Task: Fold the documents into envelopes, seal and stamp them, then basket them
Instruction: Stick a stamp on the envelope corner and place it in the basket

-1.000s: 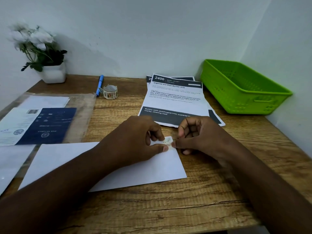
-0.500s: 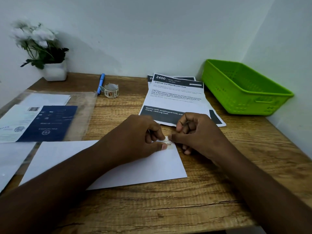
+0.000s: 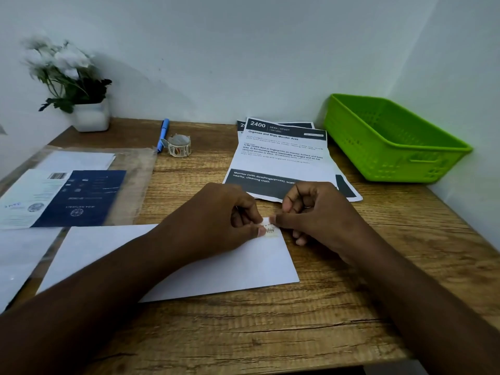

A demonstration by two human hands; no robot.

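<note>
Stamp [image 3: 270,230] lies at the far right corner of the white envelope [image 3: 189,269], near the front middle of the table [image 3: 270,334]. Left hand [image 3: 224,215] pinches its left edge between thumb and curled fingers; right hand [image 3: 311,212] pinches its right edge. Compared with the earlier frames, both hands hold the same pinch at the same corner, and more of the stamp's print is exposed between them. Documents [image 3: 284,158] lie beyond the hands, with the green basket [image 3: 392,142] at the far right corner.
</note>
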